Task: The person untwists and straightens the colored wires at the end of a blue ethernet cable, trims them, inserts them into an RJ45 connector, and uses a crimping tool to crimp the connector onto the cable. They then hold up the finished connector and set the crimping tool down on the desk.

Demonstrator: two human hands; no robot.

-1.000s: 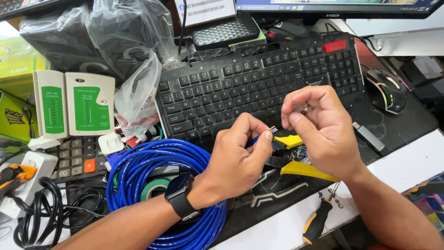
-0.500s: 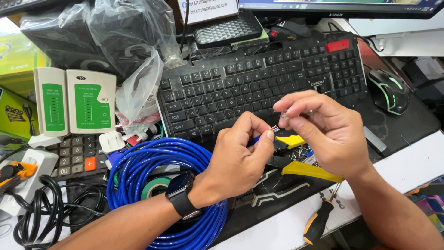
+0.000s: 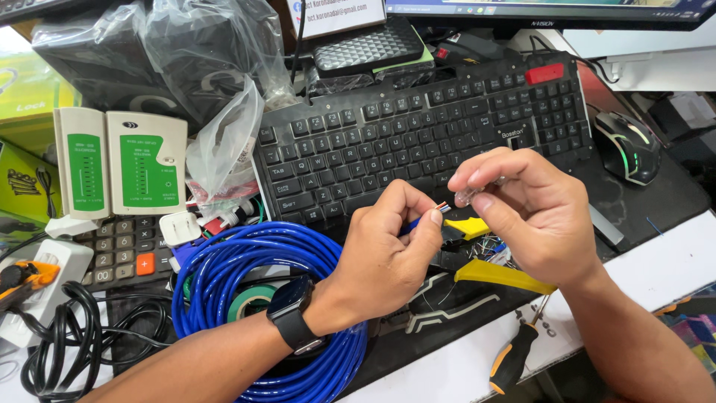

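My left hand (image 3: 388, 254) pinches the end of a blue network cable (image 3: 412, 224) between thumb and forefinger, with short coloured wires sticking out at the tip (image 3: 441, 208). My right hand (image 3: 533, 213) holds a small clear plastic connector (image 3: 465, 195) in its fingertips, just right of the wire ends and almost touching them. Both hands hover over the front edge of a black keyboard (image 3: 403, 142). The rest of the blue cable lies in a coil (image 3: 246, 276) under my left wrist, which wears a black watch (image 3: 294, 321).
Yellow-handled crimping pliers (image 3: 500, 272) lie under my hands. A screwdriver (image 3: 514, 358) rests at the desk edge. A green-and-white cable tester (image 3: 123, 164), calculator (image 3: 123, 250), plastic bags (image 3: 186, 52), black mouse (image 3: 630, 145) and black cords (image 3: 67, 343) crowd the desk.
My right hand has turned the connector and brought it closer to the wire ends. My left hand has kept its pinch on the cable almost still.
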